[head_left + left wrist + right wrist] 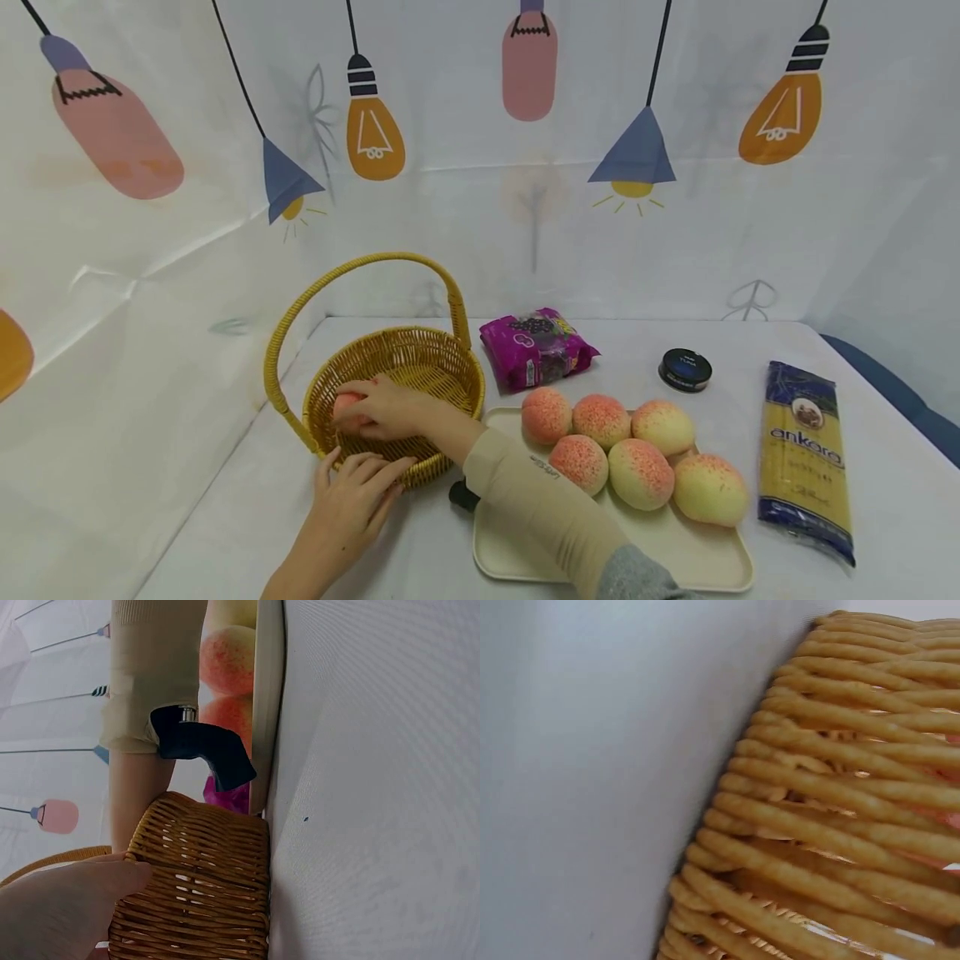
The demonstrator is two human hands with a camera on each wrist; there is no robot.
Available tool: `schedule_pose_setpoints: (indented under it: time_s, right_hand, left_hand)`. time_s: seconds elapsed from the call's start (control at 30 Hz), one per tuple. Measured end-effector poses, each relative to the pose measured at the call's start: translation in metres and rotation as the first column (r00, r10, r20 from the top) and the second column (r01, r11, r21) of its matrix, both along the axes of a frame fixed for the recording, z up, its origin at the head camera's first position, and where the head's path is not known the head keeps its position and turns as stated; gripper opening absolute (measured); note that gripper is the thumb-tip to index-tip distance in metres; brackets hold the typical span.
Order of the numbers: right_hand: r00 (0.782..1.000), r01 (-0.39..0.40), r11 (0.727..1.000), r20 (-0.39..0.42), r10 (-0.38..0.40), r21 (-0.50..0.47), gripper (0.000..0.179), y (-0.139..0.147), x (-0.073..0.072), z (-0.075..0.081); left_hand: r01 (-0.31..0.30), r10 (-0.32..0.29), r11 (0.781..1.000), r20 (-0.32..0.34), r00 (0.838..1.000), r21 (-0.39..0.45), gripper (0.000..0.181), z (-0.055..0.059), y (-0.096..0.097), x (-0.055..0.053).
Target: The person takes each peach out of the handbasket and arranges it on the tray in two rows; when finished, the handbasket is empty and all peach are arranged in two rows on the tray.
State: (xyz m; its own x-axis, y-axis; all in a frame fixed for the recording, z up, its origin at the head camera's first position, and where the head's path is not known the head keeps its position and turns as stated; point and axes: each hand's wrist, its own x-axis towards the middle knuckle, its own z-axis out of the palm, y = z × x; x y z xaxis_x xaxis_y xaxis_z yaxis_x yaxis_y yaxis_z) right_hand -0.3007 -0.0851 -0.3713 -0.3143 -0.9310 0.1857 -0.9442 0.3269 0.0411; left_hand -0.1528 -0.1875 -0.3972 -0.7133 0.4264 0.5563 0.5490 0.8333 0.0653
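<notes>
A yellow wicker basket (435, 375) with a tall arched handle stands at the left of the table. Inside it, near its left wall, my right hand (393, 408) holds a pinkish peach (347, 407), partly covered by the fingers. My left hand (348, 504) grips the basket's near rim; in the left wrist view the thumb of that hand (67, 900) lies against the outside of the woven wall (202, 877). Only the basket's weave (840, 802) fills the right wrist view, with bits of pink behind its gaps.
Several peaches (641, 473) lie on a cream tray (510, 554) under my right forearm. Behind it are a purple grape-print packet (536, 346) and a black tuna tin (686, 369). A blue-and-yellow pasta packet (804, 458) lies at the right. A black mount (202, 742) sits on my right wrist.
</notes>
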Motion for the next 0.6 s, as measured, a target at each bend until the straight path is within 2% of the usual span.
schedule_pose_setpoints:
  time_s: [0.2,0.47,0.6]
  right_hand:
    - [0.996,0.003,0.989,0.086,0.010,-0.147,0.031,0.010,0.002,0.003]
    - [0.998,-0.024,0.966,0.047,0.037,-0.258,0.032,0.024,0.004,0.005]
    - [0.998,-0.018,0.955,0.058,0.037,-0.295,0.033,0.033,0.004,0.005]
  left_hand:
    - [0.000,0.000,1.000,0.001,1.000,-0.008,0.037,-0.001,0.000,-0.001]
    - [-0.013,0.013,1.000,0.017,1.000,-0.019,0.039,0.000,0.000,-0.001]
    - [-0.023,0.023,1.000,0.021,1.000,-0.022,0.039,0.002,0.000,0.000]
